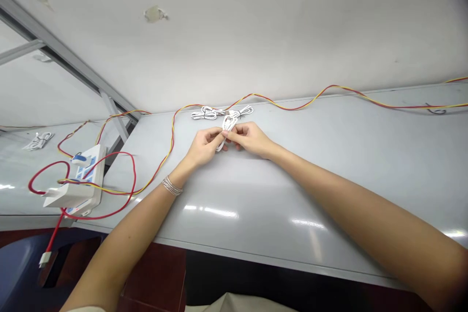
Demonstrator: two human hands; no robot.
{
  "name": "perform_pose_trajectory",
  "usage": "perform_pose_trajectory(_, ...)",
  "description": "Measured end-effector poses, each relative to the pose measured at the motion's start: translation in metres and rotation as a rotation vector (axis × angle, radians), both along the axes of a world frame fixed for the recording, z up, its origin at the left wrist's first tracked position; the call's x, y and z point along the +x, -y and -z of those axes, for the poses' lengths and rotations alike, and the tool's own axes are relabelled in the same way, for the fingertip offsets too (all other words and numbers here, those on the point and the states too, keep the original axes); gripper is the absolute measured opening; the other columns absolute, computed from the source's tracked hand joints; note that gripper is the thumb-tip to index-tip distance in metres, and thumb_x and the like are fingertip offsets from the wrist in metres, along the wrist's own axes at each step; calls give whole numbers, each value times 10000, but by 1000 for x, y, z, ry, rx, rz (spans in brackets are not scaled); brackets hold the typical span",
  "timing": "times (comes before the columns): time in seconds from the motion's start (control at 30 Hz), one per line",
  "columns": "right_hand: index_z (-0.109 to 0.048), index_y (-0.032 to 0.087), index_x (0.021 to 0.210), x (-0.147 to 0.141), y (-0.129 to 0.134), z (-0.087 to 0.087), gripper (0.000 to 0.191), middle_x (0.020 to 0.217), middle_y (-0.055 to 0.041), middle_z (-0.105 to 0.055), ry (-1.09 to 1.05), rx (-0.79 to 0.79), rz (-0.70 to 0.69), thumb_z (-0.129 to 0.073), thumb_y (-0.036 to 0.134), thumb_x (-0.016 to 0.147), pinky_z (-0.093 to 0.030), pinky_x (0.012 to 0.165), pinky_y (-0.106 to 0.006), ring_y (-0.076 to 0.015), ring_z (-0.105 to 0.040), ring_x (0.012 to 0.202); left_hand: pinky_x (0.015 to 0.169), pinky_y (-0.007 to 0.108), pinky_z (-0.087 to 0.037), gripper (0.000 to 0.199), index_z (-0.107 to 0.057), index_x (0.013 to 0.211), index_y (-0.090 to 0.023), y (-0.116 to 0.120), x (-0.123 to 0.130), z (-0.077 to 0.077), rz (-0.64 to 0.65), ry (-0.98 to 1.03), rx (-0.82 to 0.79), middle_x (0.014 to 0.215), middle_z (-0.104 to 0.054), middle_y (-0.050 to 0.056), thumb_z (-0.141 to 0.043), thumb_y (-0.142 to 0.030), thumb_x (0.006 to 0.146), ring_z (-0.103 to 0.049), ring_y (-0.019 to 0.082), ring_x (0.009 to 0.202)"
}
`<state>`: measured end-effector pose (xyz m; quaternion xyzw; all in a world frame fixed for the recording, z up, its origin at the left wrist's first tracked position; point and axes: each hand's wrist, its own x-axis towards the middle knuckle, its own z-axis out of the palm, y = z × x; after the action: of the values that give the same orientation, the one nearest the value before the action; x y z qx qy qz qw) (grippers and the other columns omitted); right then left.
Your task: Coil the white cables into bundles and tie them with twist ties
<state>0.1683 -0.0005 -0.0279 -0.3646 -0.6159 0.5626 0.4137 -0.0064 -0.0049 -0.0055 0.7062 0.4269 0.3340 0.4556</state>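
A coiled white cable [229, 122] is pinched between my two hands above the grey tabletop. My left hand [205, 145] closes on it from the left, thumb and fingers meeting at its middle. From the right, my right hand [252, 138] grips the same coil, its thumb near the left fingertips. Part of the coil is hidden behind the fingers, and a short end pokes out below. Just beyond lie more bundled white cables, one to the left [204, 113] and one to the right [244, 111], each bound with a dark tie.
A twisted red-and-yellow wire [307, 106] runs along the wall. At left, a white power strip [95, 178] holds a plug-in adapter [66, 196] with a red cable [134, 175]. Another white cable bundle [39, 141] lies far left. A blue chair [22, 265] stands below the table [365, 146].
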Motion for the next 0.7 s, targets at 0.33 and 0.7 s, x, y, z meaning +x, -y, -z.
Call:
perform_pose_trajectory(0.33,-573,142,677,0,-1,0,542,648,-21,-607,22,6,-10,-668,674,729,-349,498,-241,-79,-453,517,637,249,-497,458,-676,906,-104,-3,-1,7,27,41,-9,827,-681,79,-618,-557,861,-630,135,653)
perform_pose_trajectory(0.7,-608,144,685,0,-1,1,503,681,-35,-643,7,6,-19,-680,638,742,-373,503,-241,-84,-476,539,616,239,-493,443,-675,897,-109,-3,-1,7,-2,-16,27,770,-678,67,-589,-544,881,-631,133,639)
